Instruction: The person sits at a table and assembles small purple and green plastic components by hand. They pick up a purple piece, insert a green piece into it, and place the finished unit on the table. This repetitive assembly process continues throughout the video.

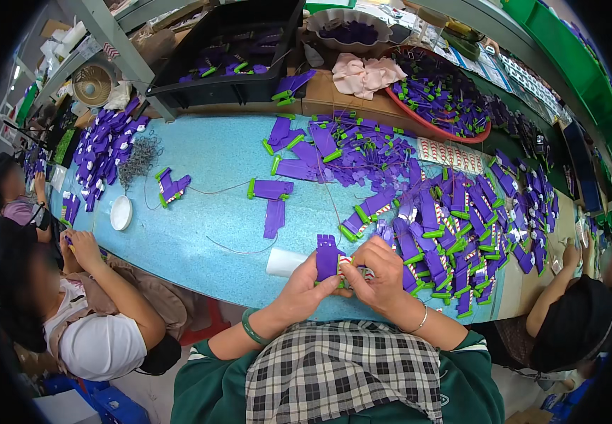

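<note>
Now our left hand and right hand both pinch one purple card. Grip closed, steadying it above the blue surface beside the purple pile.

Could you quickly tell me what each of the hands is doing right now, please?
Left hand: closed on the purple plastic toy piece.
Right hand: closed on the same piece's striped, green-trimmed end.

Card piece between both hands, card pile right, dish far left on table
</note>
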